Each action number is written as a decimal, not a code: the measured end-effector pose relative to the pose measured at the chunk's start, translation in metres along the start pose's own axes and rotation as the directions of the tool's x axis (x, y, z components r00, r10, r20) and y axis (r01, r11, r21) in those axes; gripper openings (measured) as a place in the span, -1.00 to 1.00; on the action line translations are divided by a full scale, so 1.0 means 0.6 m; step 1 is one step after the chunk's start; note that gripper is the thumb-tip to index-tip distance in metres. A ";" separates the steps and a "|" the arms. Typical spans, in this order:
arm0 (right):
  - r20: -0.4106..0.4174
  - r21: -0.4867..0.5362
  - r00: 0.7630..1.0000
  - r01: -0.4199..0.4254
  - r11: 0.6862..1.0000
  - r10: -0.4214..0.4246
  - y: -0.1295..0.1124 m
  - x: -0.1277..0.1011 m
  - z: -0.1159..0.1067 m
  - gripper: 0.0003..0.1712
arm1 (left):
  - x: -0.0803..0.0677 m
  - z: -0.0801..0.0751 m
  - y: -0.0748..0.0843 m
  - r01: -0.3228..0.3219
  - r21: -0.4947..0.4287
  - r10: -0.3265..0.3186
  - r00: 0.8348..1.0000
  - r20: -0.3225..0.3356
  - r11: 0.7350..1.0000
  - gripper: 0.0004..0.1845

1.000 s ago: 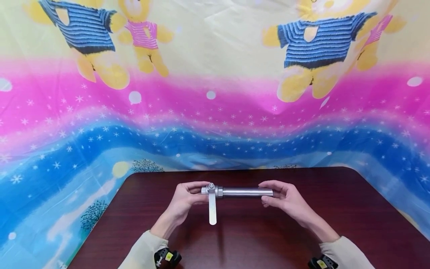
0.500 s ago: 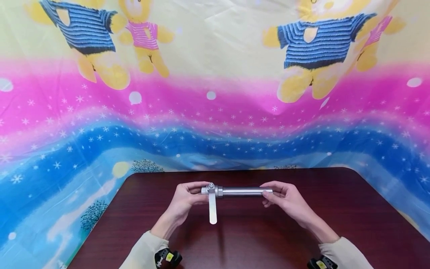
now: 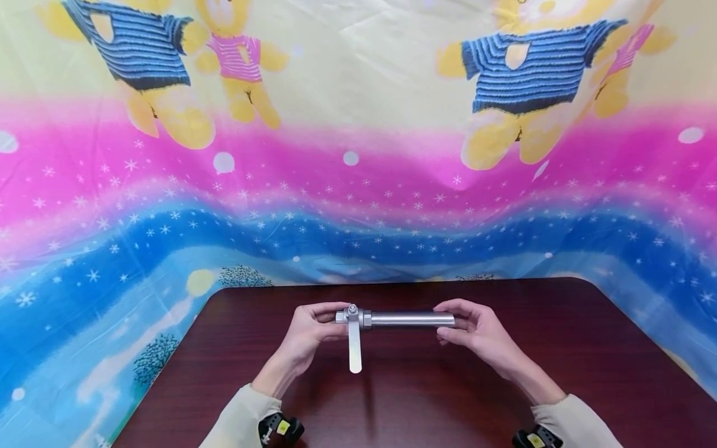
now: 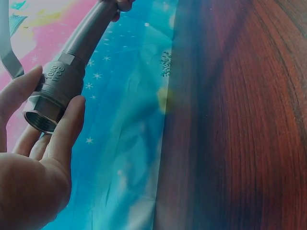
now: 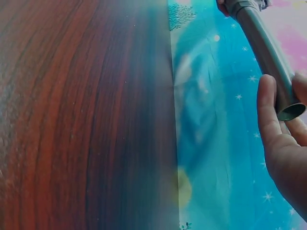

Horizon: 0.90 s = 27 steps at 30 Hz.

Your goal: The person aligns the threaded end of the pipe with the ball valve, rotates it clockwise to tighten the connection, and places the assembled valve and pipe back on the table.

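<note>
A metal pipe (image 3: 411, 320) with a valve fitting (image 3: 353, 317) on its left end is held level just above the table (image 3: 588, 348), in the lower centre of the head view. A flat lever handle (image 3: 355, 352) hangs from the fitting toward the bottom of the frame, at a right angle to the pipe.

The left hand (image 3: 310, 333) grips the fitting end — fingers over the top, thumb beneath. In the left wrist view the fitting (image 4: 56, 88) sits at the left of the frame between thumb and fingers (image 4: 64, 132), its threaded open mouth facing the camera; raised lettering on the body is too small to read. The pipe (image 4: 93, 26) runs from it to the upper edge of that frame.

The right hand (image 3: 476, 333) holds the opposite, open end, fingers curled round it. In the right wrist view the pipe (image 5: 266, 52) runs from the top edge down to the right edge, its open rim resting against the fingers (image 5: 268, 112) — the thumb lies alongside it.

Neither the pipe nor the lever appears to touch the table. Both forearms wear pale sleeves (image 3: 238, 414); black wrist mounts (image 3: 278, 428) show at the bottom edge. Behind the dark wooden table hangs a patterned cloth (image 3: 358, 186) with pink and blue bands and cartoon bears.
</note>
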State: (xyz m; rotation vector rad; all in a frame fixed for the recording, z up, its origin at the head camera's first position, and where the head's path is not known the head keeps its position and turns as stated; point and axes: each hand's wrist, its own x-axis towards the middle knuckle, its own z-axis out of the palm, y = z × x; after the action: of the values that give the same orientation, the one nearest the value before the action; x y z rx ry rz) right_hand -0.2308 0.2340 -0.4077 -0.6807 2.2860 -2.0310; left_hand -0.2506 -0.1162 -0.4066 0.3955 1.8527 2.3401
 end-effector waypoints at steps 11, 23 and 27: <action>-0.006 0.013 1.000 0.008 1.000 -0.008 0.003 0.001 -0.002 -0.56 | 0.002 -0.001 -0.005 0.000 0.008 0.000 1.000 0.014 1.000 -0.46; 0.001 0.007 1.000 0.000 1.000 0.000 0.003 0.002 -0.002 -0.53 | 0.003 -0.001 -0.003 -0.003 0.001 0.003 1.000 0.011 1.000 -0.46; 0.009 0.017 1.000 0.013 1.000 -0.014 0.004 0.002 -0.002 -0.52 | 0.004 -0.001 -0.004 0.000 0.000 0.000 1.000 0.013 1.000 -0.46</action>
State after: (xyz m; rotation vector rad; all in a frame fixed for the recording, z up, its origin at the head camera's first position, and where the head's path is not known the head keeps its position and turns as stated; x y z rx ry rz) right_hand -0.2328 0.2350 -0.4095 -0.7048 2.2626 -2.0464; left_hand -0.2531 -0.1153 -0.4086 0.4091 1.8466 2.3322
